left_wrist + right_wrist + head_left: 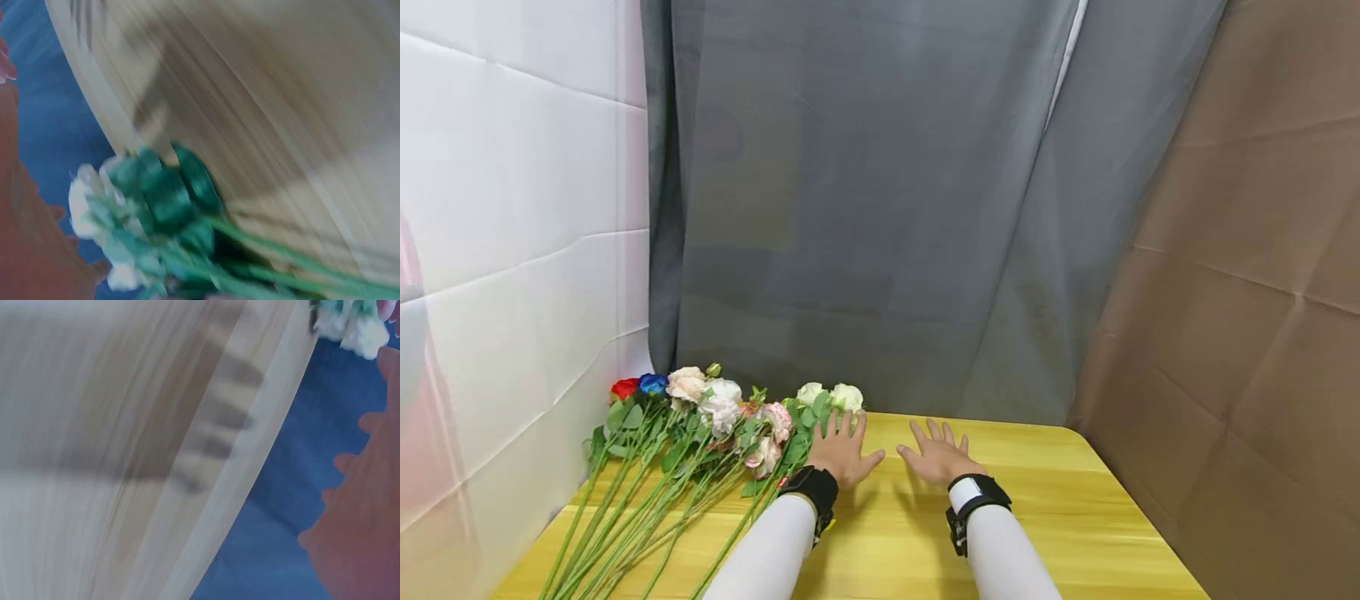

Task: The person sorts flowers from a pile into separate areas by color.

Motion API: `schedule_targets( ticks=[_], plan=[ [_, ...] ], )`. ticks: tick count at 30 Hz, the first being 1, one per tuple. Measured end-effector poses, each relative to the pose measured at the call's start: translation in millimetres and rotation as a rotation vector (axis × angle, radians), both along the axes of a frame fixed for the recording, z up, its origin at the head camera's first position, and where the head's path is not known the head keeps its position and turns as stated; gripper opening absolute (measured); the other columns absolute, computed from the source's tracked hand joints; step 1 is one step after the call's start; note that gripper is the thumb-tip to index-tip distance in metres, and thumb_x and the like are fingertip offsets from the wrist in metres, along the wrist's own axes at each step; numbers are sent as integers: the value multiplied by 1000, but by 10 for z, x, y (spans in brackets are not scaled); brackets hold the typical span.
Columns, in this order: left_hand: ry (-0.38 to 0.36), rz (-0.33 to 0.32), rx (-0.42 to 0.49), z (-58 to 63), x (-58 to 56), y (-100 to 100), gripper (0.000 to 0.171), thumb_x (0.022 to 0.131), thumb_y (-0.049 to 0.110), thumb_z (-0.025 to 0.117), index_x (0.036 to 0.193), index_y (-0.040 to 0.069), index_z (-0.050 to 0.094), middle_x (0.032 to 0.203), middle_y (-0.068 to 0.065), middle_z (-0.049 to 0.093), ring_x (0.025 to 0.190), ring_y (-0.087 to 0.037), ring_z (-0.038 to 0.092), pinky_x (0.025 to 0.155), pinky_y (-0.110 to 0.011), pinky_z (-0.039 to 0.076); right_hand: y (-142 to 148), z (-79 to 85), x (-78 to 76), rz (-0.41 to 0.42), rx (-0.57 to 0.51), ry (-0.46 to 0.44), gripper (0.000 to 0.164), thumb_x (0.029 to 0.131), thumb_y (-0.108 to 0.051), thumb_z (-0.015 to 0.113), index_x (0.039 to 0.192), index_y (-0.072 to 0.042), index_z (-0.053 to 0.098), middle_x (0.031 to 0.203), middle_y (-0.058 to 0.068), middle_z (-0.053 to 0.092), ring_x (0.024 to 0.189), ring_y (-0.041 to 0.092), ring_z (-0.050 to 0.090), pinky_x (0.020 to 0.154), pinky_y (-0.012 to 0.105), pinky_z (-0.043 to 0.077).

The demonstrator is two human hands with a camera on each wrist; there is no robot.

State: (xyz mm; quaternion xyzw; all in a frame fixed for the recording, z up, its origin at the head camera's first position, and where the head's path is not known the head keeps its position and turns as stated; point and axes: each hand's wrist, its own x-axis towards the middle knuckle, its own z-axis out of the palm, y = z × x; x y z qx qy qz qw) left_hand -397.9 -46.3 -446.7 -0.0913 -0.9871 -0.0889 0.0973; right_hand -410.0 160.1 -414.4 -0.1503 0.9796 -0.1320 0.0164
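Both hands are held out over the wooden table (1045, 500) with fingers spread, and neither holds anything. The left hand (841, 455) is just right of the white roses (847, 397), overlapping their leaves in the head view. In the left wrist view those white roses (87, 200) and their green stems lie below the hand (37, 231). The right hand (938, 457) hovers over bare wood, and its finger shadows fall on the tabletop in the right wrist view. Left of the hands lie long-stemmed flowers: a red rose (624, 388), a blue rose (653, 384), and several cream, white and pink blooms (721, 406).
Long green stems (617, 521) run toward the table's near left edge. A grey curtain (865, 208) hangs behind the table. White sheeting (527, 250) stands along the left side and brown sheeting (1240, 333) along the right. Black straps (815, 492) circle both wrists.
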Motion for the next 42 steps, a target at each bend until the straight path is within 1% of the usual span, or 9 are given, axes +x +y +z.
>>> schedule_targets(
  ticks=[7, 15, 19, 22, 26, 28, 36, 40, 42],
  plan=[
    [25, -50, -71, 162, 13, -142, 75, 101, 51, 58, 158, 7, 36, 155, -19, 41, 143, -42, 40, 108, -55, 44, -170, 117, -51, 43, 1, -6, 73, 105, -57, 39, 161, -12, 31, 166, 23, 22, 152, 52, 12, 115, 75, 5],
    [-64, -128, 56, 167, 138, -458, 55, 96, 22, 73, 142, -2, 54, 141, -24, 53, 124, -40, 59, 97, -51, 52, -522, 59, 15, 143, -38, -63, 73, 103, -49, 53, 162, -14, 28, 165, 22, 25, 152, 47, 18, 115, 75, 6],
    [-124, -152, 126, 106, 183, -617, 28, 93, 8, 73, 118, -1, 66, 111, -17, 66, 102, -34, 66, 85, -46, 55, -655, -31, 115, 181, -49, -96, 72, 101, -43, 59, 160, -12, 34, 162, 23, 33, 148, 48, 28, 114, 75, 12],
    [-163, -148, 164, 57, 228, -721, 9, 89, -1, 71, 88, 4, 63, 81, -5, 56, 74, -22, 57, 66, -37, 47, -730, -74, 229, 208, -64, -106, 70, 101, -42, 61, 158, -10, 37, 158, 22, 39, 145, 49, 35, 113, 75, 19],
    [-199, -139, 216, 4, 282, -810, 38, 84, -10, 65, 63, 13, 43, 63, 3, 28, 57, -15, 29, 55, -31, 27, -784, -77, 412, 254, -59, -109, 69, 100, -44, 61, 156, -9, 40, 157, 20, 42, 144, 46, 38, 113, 74, 21],
    [-230, -125, 248, 1, 311, -835, 44, 84, -13, 63, 59, 14, 39, 57, 4, 24, 49, -12, 27, 50, -28, 26, -794, -67, 497, 275, -54, -110, 68, 100, -44, 62, 155, -10, 42, 156, 19, 44, 144, 44, 39, 113, 74, 21],
    [-400, -73, 370, 224, 365, -1009, 54, 89, -14, 59, 53, 18, 34, 43, 3, 35, 38, -13, 51, 41, -23, 34, -861, -65, 701, 345, -79, -123, 62, 99, -40, 63, 152, -12, 47, 149, 17, 52, 139, 38, 47, 111, 68, 31],
    [-425, -84, 502, 396, 403, -1095, 48, 90, -14, 59, 57, 14, 38, 50, 2, 36, 42, -15, 57, 48, -33, 54, -926, -67, 745, 403, -164, -165, 63, 100, -37, 63, 153, -7, 44, 147, 18, 54, 135, 35, 51, 109, 56, 42],
    [-418, -107, 588, 460, 444, -1091, 42, 91, -13, 60, 61, 11, 44, 53, -1, 42, 45, -16, 58, 55, -42, 60, -953, -66, 764, 422, -258, -216, 62, 100, -32, 64, 152, -5, 43, 145, 20, 55, 131, 36, 55, 104, 50, 48]
  ],
)
